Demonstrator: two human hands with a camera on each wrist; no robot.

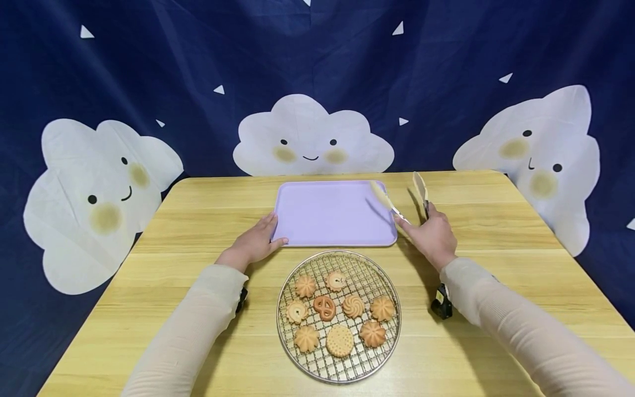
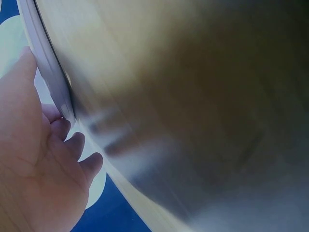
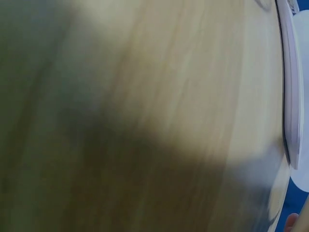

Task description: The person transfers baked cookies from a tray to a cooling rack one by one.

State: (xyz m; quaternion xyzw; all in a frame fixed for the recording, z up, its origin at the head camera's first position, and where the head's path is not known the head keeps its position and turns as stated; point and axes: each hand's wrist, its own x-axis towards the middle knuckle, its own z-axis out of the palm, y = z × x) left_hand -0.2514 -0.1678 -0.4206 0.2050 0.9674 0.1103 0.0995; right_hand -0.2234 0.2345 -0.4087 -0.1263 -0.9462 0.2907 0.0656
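Note:
My left hand (image 1: 254, 241) holds the near left corner of a lavender rectangular tray (image 1: 329, 212), thumb at the front rim and fingers along the left side. The left wrist view shows the same hand (image 2: 46, 150) against the tray's edge (image 2: 46, 63). Beside the tray's right end, my right hand (image 1: 432, 234) grips a pair of tongs (image 1: 420, 190) with beige tips. The tong arms are spread apart, one tip above the tray and the other past its right side, nothing between them. Only a fingertip (image 3: 291, 221) of the right hand shows in the right wrist view.
Nearer me, a round wire cooling rack (image 1: 339, 380) bears several cookies, among them a pretzel-shaped one (image 1: 324, 308) and a round dotted one (image 1: 339, 341). All stands on a wooden table (image 1: 173, 220). A dark blue cloth (image 1: 317, 49) with cloud faces hangs behind.

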